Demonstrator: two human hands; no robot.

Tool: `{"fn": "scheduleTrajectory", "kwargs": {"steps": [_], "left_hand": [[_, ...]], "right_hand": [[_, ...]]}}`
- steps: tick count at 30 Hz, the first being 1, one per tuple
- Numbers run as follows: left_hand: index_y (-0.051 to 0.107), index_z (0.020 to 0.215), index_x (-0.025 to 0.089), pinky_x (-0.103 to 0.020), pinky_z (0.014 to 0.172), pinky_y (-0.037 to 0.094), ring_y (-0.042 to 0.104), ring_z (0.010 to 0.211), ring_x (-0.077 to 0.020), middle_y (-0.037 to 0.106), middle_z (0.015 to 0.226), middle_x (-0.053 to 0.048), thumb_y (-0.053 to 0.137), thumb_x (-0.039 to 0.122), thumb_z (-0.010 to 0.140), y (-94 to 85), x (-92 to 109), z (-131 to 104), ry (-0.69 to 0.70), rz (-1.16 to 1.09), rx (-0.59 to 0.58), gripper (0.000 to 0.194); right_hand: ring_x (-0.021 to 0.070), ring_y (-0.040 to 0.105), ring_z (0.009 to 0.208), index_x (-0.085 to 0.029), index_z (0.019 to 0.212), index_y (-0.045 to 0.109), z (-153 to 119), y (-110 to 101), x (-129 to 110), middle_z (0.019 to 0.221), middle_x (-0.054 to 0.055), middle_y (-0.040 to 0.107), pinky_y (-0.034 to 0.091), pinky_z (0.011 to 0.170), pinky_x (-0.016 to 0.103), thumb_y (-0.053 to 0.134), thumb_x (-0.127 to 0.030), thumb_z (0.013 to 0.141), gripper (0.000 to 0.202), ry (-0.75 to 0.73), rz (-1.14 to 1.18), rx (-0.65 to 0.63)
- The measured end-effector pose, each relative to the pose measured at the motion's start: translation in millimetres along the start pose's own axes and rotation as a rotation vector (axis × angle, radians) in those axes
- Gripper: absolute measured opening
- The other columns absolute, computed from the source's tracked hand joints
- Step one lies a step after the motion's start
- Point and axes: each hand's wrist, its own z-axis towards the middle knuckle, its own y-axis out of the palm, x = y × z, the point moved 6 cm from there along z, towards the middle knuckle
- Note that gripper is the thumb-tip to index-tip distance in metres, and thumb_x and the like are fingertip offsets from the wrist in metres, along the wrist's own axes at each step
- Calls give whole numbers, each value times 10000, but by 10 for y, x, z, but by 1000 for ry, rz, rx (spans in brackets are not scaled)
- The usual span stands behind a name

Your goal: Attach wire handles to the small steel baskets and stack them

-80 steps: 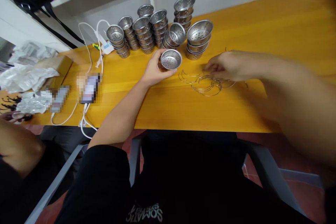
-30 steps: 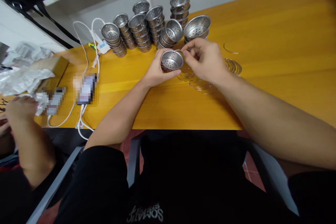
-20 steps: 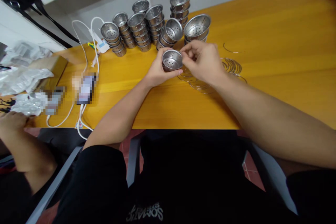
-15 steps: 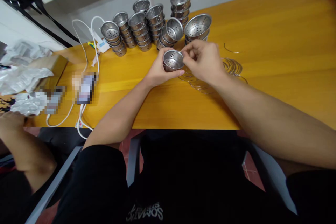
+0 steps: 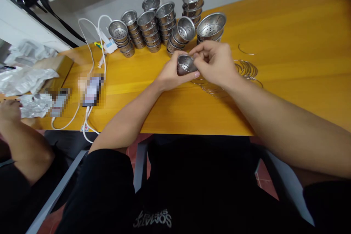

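Note:
My left hand [image 5: 170,75] is wrapped round a small perforated steel cup [image 5: 185,64], its thumb along the near side. The cup's mouth is tilted up towards me. At the cup's right rim, my right hand [image 5: 218,60] has thumb and forefinger pinched together; whatever lies between those fingertips is too small to make out. Thin steel wire rings [image 5: 246,68] lie spread on the table behind and below my right wrist, partly covered by it. Just beyond my hands stand a wider perforated cup [image 5: 211,27] on a stack and a tilted cup [image 5: 185,30].
Several stacks of perforated cups [image 5: 148,25] line the back of the yellow table [image 5: 287,62]. One loose curved wire [image 5: 245,51] lies to the right. Leftward are a phone [image 5: 93,91] with white cables, plastic bags [image 5: 27,80], and another person's arm [image 5: 30,146].
The cup has turned slightly in my left hand, and my right fingertips now cover more of its right rim. The whole view has shifted a little; the other person's hand has moved slightly.

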Motion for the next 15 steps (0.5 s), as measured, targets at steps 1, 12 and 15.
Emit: {"fn": "scheduleTrajectory", "kwargs": {"steps": [1, 12, 15], "left_hand": [[653, 1550, 294, -582, 1270, 668, 828, 1308, -351, 796, 1385, -91, 1031, 1014, 885, -7, -2, 2, -7, -30, -17, 1051], [657, 1566, 280, -522, 1280, 663, 839, 1382, -335, 817, 1505, -109, 999, 1111, 809, -86, -44, 31, 33, -76, -95, 1175], [611, 1606, 294, -559, 1322, 641, 827, 1436, -363, 790, 1524, -102, 1010, 1120, 782, -26, -116, 36, 46, -61, -100, 1233]], "right_hand": [[419, 798, 999, -360, 1203, 850, -2, -10, -25, 980, 105, 814, 703, 896, 599, 823, -831, 1120, 479, -8, 32, -22], [295, 563, 705, -402, 992, 677, -20, -29, -156, 769, -5, 644, 493, 694, 477, 974, -1163, 811, 836, 40, 271, -240], [265, 554, 673, -386, 966, 684, -4, -12, -134, 740, -12, 643, 478, 678, 465, 1038, -1130, 786, 843, 50, 294, -241]]}}
